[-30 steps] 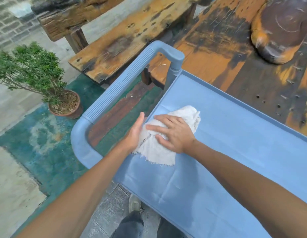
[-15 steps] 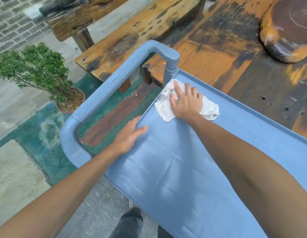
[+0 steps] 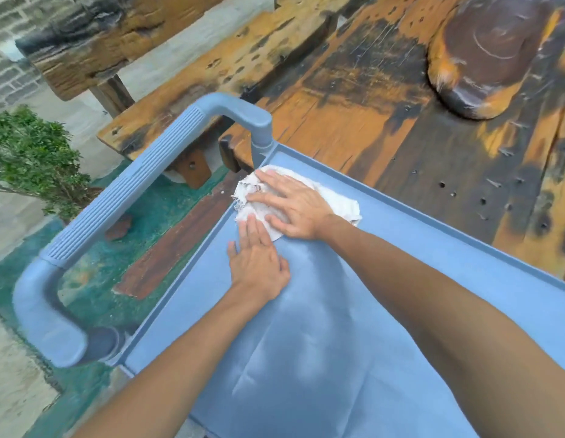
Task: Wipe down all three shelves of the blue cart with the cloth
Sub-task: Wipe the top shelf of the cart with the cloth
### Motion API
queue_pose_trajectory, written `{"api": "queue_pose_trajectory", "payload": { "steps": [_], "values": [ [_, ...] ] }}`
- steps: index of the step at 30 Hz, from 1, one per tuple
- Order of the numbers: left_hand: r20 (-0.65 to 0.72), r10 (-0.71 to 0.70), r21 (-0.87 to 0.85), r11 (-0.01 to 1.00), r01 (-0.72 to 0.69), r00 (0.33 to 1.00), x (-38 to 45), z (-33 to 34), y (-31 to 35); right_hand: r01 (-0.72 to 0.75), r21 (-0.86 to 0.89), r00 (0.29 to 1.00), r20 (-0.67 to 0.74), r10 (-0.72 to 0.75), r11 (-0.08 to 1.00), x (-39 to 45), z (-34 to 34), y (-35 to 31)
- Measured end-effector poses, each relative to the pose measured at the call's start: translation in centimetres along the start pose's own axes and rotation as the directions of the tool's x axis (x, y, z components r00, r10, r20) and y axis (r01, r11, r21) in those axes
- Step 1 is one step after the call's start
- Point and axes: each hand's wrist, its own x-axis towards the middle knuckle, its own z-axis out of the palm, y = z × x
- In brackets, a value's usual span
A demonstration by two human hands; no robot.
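The blue cart's top shelf (image 3: 322, 343) fills the lower right of the head view, with its ribbed handle (image 3: 126, 191) at the left end. A white cloth (image 3: 344, 203) lies in the shelf's far left corner, near the handle post. My right hand (image 3: 293, 205) presses flat on the cloth with fingers spread. Just in front of it, my left hand (image 3: 257, 263) lies flat on the shelf, its fingertips touching the cloth's near edge. The lower shelves are hidden under the top one.
A weathered wooden table (image 3: 432, 137) runs along the cart's far side, with a round wooden block (image 3: 495, 52) on it. A wooden bench (image 3: 211, 77) stands behind the handle. A potted bush (image 3: 28, 159) is at the left on green-painted floor.
My left hand has slid from the shelf's left rim up to the cloth's near edge. The right hand stays pressed on the cloth in the far corner, turned more to the left.
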Motion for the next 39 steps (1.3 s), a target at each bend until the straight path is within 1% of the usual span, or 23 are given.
{"api": "queue_pose_trajectory", "payload": {
  "steps": [1,2,4,6,8,11,15,16,17,19,20,21,23,25,28,30,32,35,37,39],
  "values": [
    [0.018,-0.03,0.015,0.999,0.03,0.999,0.0,0.2,0.8,-0.032,-0.021,0.999,0.042,0.033,0.999,-0.3,-0.3,0.2],
    [0.02,-0.044,0.005,0.999,0.044,0.999,0.2,0.3,1.6,-0.095,-0.05,0.992,0.082,0.099,0.994,-0.7,-0.7,0.5],
    [0.011,-0.087,-0.063,0.994,0.088,0.996,0.5,0.1,1.2,-0.215,-0.088,0.967,0.122,0.225,0.973,0.0,-0.4,-0.2],
    [0.033,-0.099,-0.087,0.991,0.102,0.995,1.1,-0.2,1.1,-0.375,-0.084,0.92,0.086,0.382,0.923,-0.7,-0.3,-0.5],
    [0.079,-0.102,-0.055,0.993,0.107,0.992,1.7,-0.3,1.6,-0.505,-0.067,0.862,0.023,0.507,0.861,-2.6,-0.6,0.0],
    [0.144,-0.095,0.021,0.995,0.093,0.985,2.2,-0.3,2.7,-0.583,-0.054,0.812,-0.005,0.584,0.81,-5.9,-1.3,0.6],
    [0.225,-0.147,0.018,0.989,0.147,0.963,3.1,-1.3,4.1,-0.647,-0.035,0.763,-0.028,0.646,0.762,-9.9,-1.7,0.5],
    [0.228,-0.14,0.049,0.99,0.132,0.964,3.2,-1.4,5.1,-0.67,-0.033,0.742,-0.038,0.669,0.741,-11.1,-1.8,0.5],
    [0.215,-0.107,0.1,0.991,0.087,0.971,3.1,-1.5,6.2,-0.689,-0.03,0.725,-0.046,0.687,0.724,-12.2,-1.9,0.3],
    [0.141,0.062,0.183,0.979,-0.088,0.988,2.6,-1.3,9.1,-0.709,-0.019,0.705,-0.056,0.707,0.705,-14.2,-2.2,0.4],
    [0.102,0.151,0.178,0.97,-0.168,0.983,2.1,-1.0,10.7,-0.714,-0.014,0.699,-0.057,0.712,0.7,-15.1,-2.4,0.4],
    [0.076,0.212,0.148,0.964,-0.221,0.974,1.7,-0.6,12.5,-0.722,-0.013,0.691,-0.06,0.721,0.691,-16.2,-2.8,0.5],
    [0.079,0.253,0.097,0.961,-0.26,0.964,0.9,0.2,15.8,-0.73,-0.015,0.682,-0.071,0.728,0.683,-18.4,-3.4,0.8],
    [0.107,0.276,0.112,0.951,-0.287,0.955,0.3,1.0,18.1,-0.736,-0.016,0.675,-0.09,0.732,0.677,-21.0,-3.9,1.1],
    [0.132,0.346,0.135,0.922,-0.363,0.929,-0.9,2.6,21.5,-0.764,-0.016,0.64,-0.15,0.754,0.646,-25.7,-4.6,1.4],
    [0.13,0.386,0.14,0.905,-0.402,0.913,-1.9,3.7,23.1,-0.773,-0.012,0.625,-0.188,0.758,0.634,-28.1,-5.1,1.5],
    [0.124,0.435,0.138,0.882,-0.45,0.892,-3.2,5.1,25.3,-0.797,-0.02,0.594,-0.21,0.776,0.604,-31.0,-5.7,1.6],
    [0.117,0.513,0.109,0.844,-0.524,0.85,-4.7,7.0,28.8,-0.845,-0.037,0.522,-0.269,0.809,0.533,-35.1,-6.3,1.5],
    [0.136,0.578,0.087,0.802,-0.591,0.804,-5.3,8.1,31.1,-0.89,-0.045,0.443,-0.323,0.836,0.454,-37.7,-6.6,1.3],
    [0.173,0.668,0.062,0.726,-0.685,0.724,-5.8,9.4,33.8,-0.935,-0.043,0.344,-0.365,0.865,0.353,-40.9,-7.1,1.0]
  ]
}}
